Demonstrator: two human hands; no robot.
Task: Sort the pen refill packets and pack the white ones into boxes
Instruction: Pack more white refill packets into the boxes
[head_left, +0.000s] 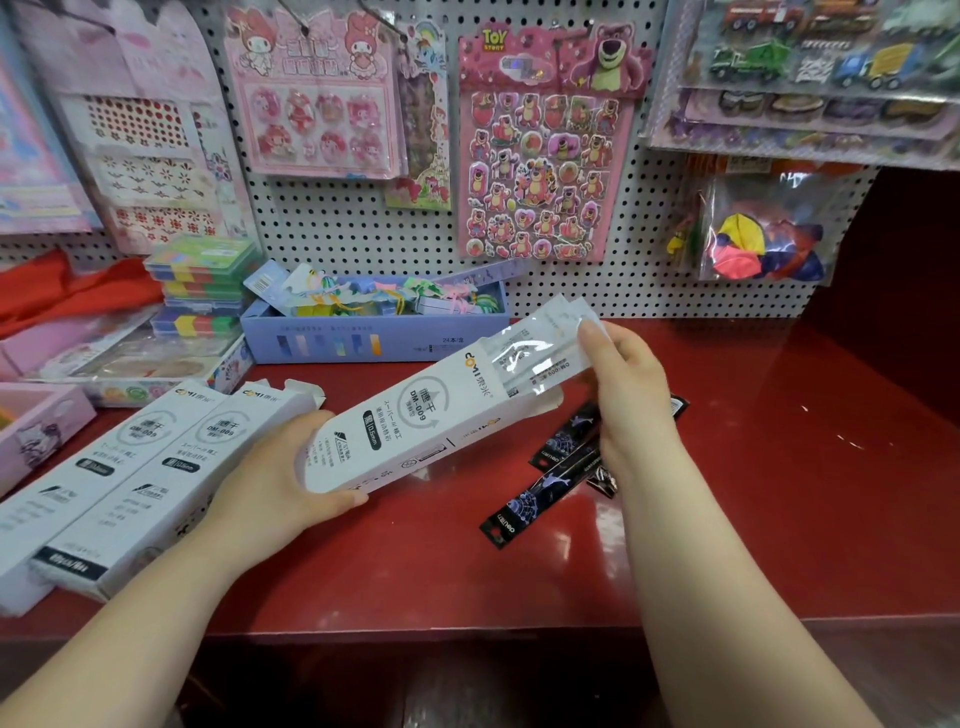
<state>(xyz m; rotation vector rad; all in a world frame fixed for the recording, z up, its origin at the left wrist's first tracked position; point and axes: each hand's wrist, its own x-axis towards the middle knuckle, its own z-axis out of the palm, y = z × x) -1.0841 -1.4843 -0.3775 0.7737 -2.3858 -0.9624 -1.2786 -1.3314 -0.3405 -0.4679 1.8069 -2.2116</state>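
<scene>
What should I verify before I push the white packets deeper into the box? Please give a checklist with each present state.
1. Box steady: the left hand grips the lower end of the white box: ok.
2. Box mouth open, packets partly in: ok.
3. The right hand pinches the white packets at their outer end: ok.
4. Bundle colour: the visible part is white only: ok.
5. The black packets lie on the red shelf, outside the box: ok.
6. Room left inside the box: hidden, cannot tell.
</scene>
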